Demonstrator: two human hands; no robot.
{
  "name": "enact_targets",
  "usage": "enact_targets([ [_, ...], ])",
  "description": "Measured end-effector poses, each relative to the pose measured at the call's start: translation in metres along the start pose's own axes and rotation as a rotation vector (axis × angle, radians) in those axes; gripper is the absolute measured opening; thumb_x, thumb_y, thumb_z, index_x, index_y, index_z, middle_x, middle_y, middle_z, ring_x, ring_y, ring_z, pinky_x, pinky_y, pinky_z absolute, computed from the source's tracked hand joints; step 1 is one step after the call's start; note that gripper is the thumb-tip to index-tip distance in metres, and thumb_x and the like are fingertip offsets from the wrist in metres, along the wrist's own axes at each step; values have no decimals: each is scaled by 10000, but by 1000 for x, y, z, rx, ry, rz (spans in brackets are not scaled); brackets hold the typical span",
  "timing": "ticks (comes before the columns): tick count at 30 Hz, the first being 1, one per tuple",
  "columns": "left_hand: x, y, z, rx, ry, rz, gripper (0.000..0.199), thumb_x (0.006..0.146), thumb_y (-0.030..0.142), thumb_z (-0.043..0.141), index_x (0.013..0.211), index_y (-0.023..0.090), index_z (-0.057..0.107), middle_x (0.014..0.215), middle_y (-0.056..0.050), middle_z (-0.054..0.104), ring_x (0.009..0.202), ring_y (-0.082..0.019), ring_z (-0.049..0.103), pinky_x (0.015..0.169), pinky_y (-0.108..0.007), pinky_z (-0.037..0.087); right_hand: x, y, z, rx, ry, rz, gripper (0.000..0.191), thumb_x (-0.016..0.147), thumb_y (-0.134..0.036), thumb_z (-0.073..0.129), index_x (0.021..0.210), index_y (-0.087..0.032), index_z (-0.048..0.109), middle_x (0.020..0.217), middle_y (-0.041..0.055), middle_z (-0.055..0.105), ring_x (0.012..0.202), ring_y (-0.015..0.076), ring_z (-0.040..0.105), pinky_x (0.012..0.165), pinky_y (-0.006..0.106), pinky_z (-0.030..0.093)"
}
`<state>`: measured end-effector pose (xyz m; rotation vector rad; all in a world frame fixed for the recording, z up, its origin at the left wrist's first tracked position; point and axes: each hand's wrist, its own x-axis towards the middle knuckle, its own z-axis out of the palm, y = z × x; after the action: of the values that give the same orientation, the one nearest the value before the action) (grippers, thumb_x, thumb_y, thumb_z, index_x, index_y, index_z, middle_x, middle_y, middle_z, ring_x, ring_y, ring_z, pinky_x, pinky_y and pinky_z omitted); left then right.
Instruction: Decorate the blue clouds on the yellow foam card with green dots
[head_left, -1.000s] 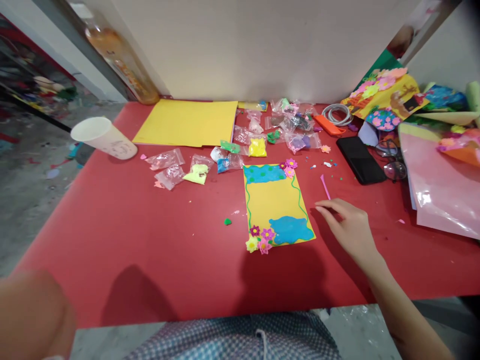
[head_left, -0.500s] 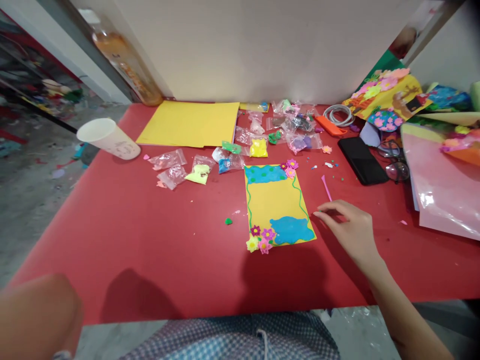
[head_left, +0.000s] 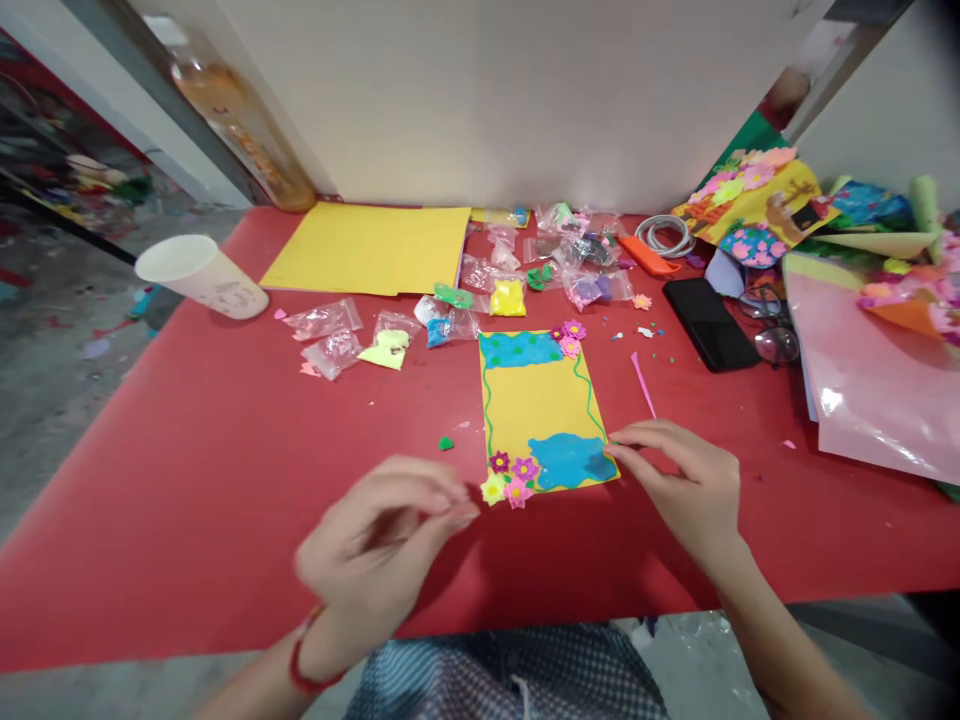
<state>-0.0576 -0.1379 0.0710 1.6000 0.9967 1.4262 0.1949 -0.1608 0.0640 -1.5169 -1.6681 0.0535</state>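
A yellow card (head_left: 536, 400) lies on the red table, decorated with blue clay patches, wavy green lines and clay flowers at its top right and bottom left corners. My right hand (head_left: 667, 480) is at the card's lower right edge, thumb and forefinger pinched together; anything between them is too small to make out. Left of the card's lower corner, my left hand (head_left: 382, 545) hovers, blurred, with its fingertips closed together and their contents unclear. A small green clay bit (head_left: 446, 443) sits left of the card. A pink stick (head_left: 643, 385) lies to its right.
Clay bags (head_left: 390, 340) and a yellow sheet stack (head_left: 367, 250) lie behind. A paper cup (head_left: 202, 275) and a bottle (head_left: 240, 130) stand at the left. At the right are a phone (head_left: 711, 323), glasses (head_left: 776, 344), a cable (head_left: 665, 237) and a pink sheet (head_left: 885, 390).
My left hand has come into view from the lower left, near the card. My right hand has moved slightly down to the card's lower right edge. The view has shifted slightly.
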Motion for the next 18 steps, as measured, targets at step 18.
enact_targets([
  [18,19,-10,52,-626,-271,-719,307,774,392,699,697,144,535,564,69,573,461,-24,521,639,-188,517,0,-10,7,62,-30,-65,120,801,-91,611,815,-197,667,759,14,719,730,135,679,691,257,574],
])
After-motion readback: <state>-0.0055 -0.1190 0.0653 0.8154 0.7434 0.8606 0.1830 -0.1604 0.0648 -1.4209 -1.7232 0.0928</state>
